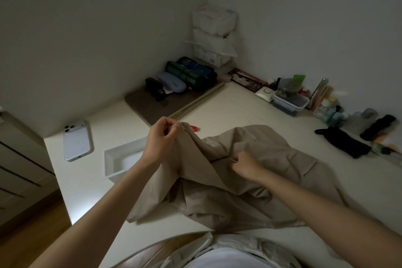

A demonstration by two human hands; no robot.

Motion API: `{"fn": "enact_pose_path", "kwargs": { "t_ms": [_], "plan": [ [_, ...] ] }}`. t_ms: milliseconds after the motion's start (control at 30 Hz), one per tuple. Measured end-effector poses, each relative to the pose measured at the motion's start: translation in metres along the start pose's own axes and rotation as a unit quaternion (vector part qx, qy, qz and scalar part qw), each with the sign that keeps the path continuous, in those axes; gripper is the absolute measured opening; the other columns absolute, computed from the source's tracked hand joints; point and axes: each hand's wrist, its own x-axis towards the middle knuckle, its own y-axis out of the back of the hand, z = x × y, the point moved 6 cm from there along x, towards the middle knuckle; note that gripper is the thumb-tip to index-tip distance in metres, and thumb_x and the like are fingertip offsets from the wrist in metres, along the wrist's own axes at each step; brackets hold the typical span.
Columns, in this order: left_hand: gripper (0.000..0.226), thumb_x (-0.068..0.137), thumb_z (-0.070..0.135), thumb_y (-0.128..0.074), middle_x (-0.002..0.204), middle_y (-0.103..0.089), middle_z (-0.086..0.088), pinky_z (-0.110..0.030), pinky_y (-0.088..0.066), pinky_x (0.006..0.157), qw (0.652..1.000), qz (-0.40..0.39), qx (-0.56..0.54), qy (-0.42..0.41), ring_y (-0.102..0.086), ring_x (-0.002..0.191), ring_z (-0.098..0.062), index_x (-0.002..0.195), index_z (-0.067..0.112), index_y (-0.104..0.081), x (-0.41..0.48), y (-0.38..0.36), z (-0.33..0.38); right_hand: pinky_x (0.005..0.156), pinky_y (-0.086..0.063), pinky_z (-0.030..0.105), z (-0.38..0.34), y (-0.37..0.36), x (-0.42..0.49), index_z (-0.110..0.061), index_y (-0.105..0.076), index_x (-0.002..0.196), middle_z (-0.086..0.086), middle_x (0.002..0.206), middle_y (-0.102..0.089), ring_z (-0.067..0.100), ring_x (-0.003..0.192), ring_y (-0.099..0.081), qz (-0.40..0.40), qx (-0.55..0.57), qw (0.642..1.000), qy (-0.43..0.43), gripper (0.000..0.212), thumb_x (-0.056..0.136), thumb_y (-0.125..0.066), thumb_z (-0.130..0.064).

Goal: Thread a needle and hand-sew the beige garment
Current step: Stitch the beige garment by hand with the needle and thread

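Beige garment [250, 191] at the desk's [239, 104] near edge: left hand [162, 139] pinches a raised fold, right hand [245, 164] pinches the thread [204, 144]; apparently mid-stitch, next drawing it taut.

White phone [77, 141] beside a white tray [113, 160] on the desk [239, 106].

Dim, greyish room light, soft shadows, wide-angle bending at edges, far clutter perhaps slightly blurred
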Motion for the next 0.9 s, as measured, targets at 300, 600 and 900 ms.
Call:
{"fn": "enact_pose_path", "kwargs": {
  "t_ms": [300, 600, 900],
  "plan": [
    [0.007, 0.095, 0.014, -0.055, 0.075, -0.058, -0.001, -0.013, -0.045, 0.057, 1.000, -0.025, 0.016, -0.001, -0.054, 0.069, -0.009, 0.089, 0.013, -0.059, -0.001, -0.009, 0.003, 0.048, -0.035, 0.009, -0.093, 0.034, -0.031, -0.007, -0.063, 0.104, -0.027, 0.046, -0.050, -0.006, 0.043, -0.047, 0.136, 0.140, 0.958, 0.211, 0.013, 0.093, -0.058, -0.012],
    [0.009, 0.095, 0.011, -0.055, 0.072, -0.059, 0.004, -0.008, -0.041, 0.052, 0.998, -0.063, -0.001, -0.023, -0.054, 0.056, 0.008, 0.086, 0.013, -0.059, -0.008, -0.017, 0.012, 0.057, -0.048, 0.021, -0.121, 0.029, -0.024, -0.005, -0.065, 0.086, -0.009, 0.056, -0.052, -0.007, 0.050, -0.051, 0.116, 0.128, 0.961, 0.216, 0.017, 0.093, -0.059, -0.019],
    [0.013, 0.094, 0.010, -0.055, 0.071, -0.055, -0.002, -0.012, -0.041, 0.052, 0.999, -0.026, 0.028, -0.025, -0.049, 0.063, -0.010, 0.084, 0.018, -0.056, 0.002, -0.006, 0.001, 0.046, -0.034, 0.009, -0.106, 0.021, -0.023, -0.013, -0.055, 0.084, -0.011, 0.054, -0.043, -0.007, 0.044, -0.046, 0.099, 0.086, 0.965, 0.226, 0.011, 0.095, -0.055, -0.016]
  ]
}}
